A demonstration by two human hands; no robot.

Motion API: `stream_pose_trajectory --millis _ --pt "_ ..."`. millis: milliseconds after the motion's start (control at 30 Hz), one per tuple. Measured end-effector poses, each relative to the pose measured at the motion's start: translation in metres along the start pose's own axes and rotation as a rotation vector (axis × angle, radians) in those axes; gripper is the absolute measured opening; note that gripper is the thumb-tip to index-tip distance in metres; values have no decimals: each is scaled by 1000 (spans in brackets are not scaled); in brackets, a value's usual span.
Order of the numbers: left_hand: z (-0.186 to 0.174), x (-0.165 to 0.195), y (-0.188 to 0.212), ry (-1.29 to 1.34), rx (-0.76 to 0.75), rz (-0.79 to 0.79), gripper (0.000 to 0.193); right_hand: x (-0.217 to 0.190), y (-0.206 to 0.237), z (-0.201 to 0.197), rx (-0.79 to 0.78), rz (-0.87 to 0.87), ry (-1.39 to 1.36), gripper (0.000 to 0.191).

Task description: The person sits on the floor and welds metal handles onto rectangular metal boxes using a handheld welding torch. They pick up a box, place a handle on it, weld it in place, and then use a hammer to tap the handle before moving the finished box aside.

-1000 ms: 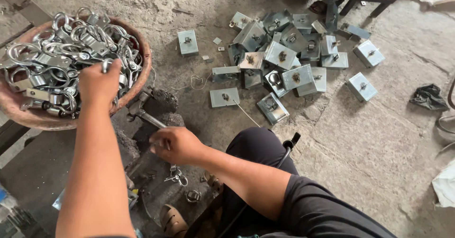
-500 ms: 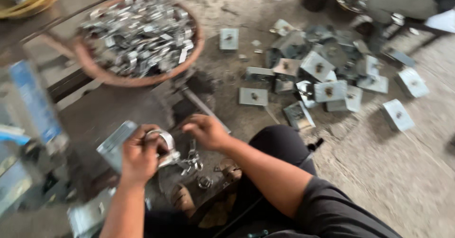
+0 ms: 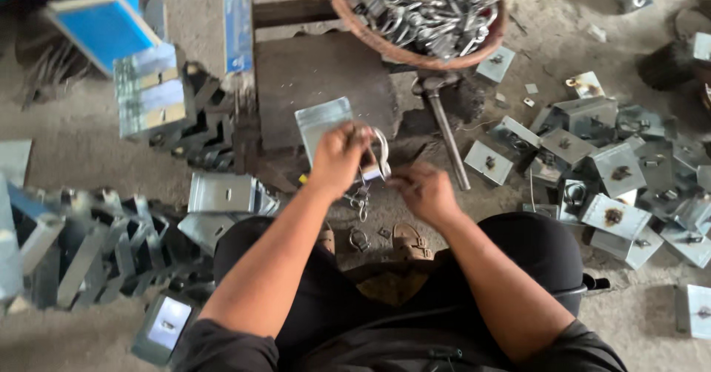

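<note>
While both forearms reach forward over the knees, the left hand (image 3: pixel 337 157) grips a metal U-clamp (image 3: pixel 378 153) upright, and the right hand (image 3: pixel 424 192), fingers bent and half closed, meets it. Beyond lie a hammer (image 3: pixel 444 124) and a basket (image 3: pixel 348 12) of clamps.

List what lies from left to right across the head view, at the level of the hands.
Row of folded metal brackets → left hand holding a metal U-clamp → right hand → hammer → pile of square metal plates.
</note>
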State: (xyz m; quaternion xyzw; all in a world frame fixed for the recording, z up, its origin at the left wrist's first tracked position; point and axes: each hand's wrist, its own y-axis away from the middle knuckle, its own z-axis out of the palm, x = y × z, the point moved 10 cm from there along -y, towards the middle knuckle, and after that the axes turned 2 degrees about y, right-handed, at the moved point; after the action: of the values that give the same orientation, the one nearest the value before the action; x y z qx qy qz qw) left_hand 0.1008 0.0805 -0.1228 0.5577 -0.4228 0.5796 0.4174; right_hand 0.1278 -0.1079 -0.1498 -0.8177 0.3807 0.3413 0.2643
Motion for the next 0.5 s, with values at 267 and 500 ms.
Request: stream_pose_trajectory --millis 267,500 --pt "-102 -10 -45 -436 105 -158 18 55 -26 -56 431 11 557 49" --pt "-94 -4 -57 -638 146 154 14 119 -27 -30 220 449 311 48"
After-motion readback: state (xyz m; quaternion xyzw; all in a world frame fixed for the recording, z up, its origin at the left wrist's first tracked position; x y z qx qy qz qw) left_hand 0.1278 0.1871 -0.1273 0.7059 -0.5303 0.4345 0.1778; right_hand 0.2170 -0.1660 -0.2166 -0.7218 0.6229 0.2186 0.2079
